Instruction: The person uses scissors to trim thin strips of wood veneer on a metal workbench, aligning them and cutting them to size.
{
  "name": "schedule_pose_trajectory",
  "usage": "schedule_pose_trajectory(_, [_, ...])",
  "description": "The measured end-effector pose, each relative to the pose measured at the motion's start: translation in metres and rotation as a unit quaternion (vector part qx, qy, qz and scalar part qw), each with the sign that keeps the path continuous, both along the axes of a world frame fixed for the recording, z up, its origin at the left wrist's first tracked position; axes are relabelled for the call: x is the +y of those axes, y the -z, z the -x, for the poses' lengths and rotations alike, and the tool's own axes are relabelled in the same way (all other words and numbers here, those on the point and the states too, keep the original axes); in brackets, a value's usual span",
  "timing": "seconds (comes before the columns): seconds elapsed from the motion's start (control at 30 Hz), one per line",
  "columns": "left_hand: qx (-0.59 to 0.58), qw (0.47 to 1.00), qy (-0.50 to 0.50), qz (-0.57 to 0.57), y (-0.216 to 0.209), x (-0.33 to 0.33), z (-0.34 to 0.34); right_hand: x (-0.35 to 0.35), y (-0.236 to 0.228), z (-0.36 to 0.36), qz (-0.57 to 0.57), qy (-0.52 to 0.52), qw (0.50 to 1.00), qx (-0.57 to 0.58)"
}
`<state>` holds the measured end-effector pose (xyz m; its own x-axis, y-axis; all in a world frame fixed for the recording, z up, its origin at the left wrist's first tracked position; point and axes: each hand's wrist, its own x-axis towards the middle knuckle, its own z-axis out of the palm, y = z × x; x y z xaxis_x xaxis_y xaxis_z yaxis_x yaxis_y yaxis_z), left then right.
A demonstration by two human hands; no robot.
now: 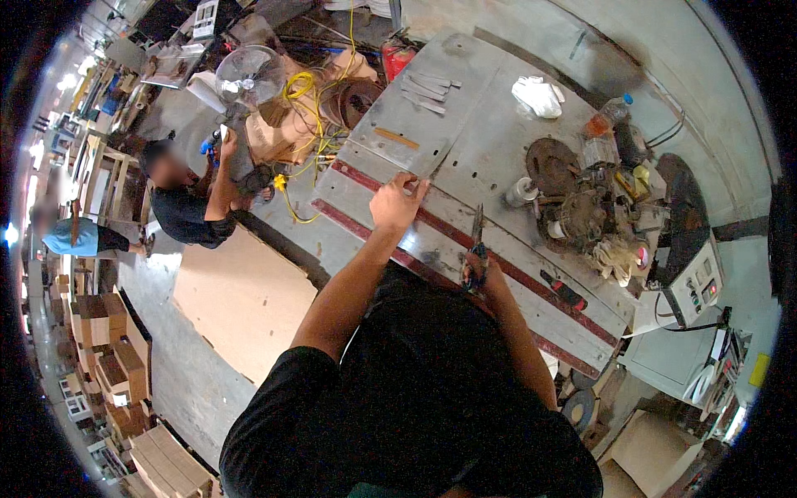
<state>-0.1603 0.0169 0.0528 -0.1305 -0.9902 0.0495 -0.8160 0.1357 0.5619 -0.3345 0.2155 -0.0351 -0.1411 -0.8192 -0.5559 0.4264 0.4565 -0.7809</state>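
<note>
Over the near part of the grey metal table [490, 91], my left hand [397, 202] is closed, thumb and fingers pinched together. A thin dark sliver [442, 165] shows just beyond its fingertips; whether the fingers hold it I cannot tell. My right hand [483, 272] grips a pair of scissors [477, 226] by the dark and blue handles, blades pointing away from me. Two dark red strips [519, 272] run along the table under my hands. Several flat grey strips [427, 90] and a brownish strip [396, 138] lie toward the far left.
A red and black tool [564, 290] lies right of my right hand. White gloves [538, 97], a can [521, 192], a bottle [616, 108] and greasy machine parts [577, 214] occupy the right side. Yellow cable [303, 86] hangs beyond the left edge; a co-worker [191, 199] crouches there.
</note>
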Motion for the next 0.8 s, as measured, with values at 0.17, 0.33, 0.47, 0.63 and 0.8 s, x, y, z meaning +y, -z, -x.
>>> schedule_pose_trajectory(0.17, [0.045,0.999,-0.004,-0.018,0.015,0.014,-0.029,-0.006,-0.035,-0.012,-0.064,-0.018,0.995,0.074])
schedule_pose_trajectory(0.33, [0.051,0.998,-0.014,-0.040,0.024,0.026,-0.047,-0.005,-0.015,-0.004,-0.053,-0.060,0.982,0.172])
schedule_pose_trajectory(0.47, [0.036,0.996,-0.029,-0.076,0.026,0.036,-0.059,-0.009,0.001,0.005,-0.066,-0.122,0.944,0.298])
schedule_pose_trajectory(0.63, [0.034,0.997,-0.048,-0.046,0.091,0.050,-0.079,-0.011,-0.028,-0.003,-0.029,-0.127,0.957,0.258])
schedule_pose_trajectory(0.8, [0.045,0.995,-0.015,-0.090,0.064,0.057,-0.066,-0.005,-0.013,-0.002,-0.013,-0.080,0.956,0.282])
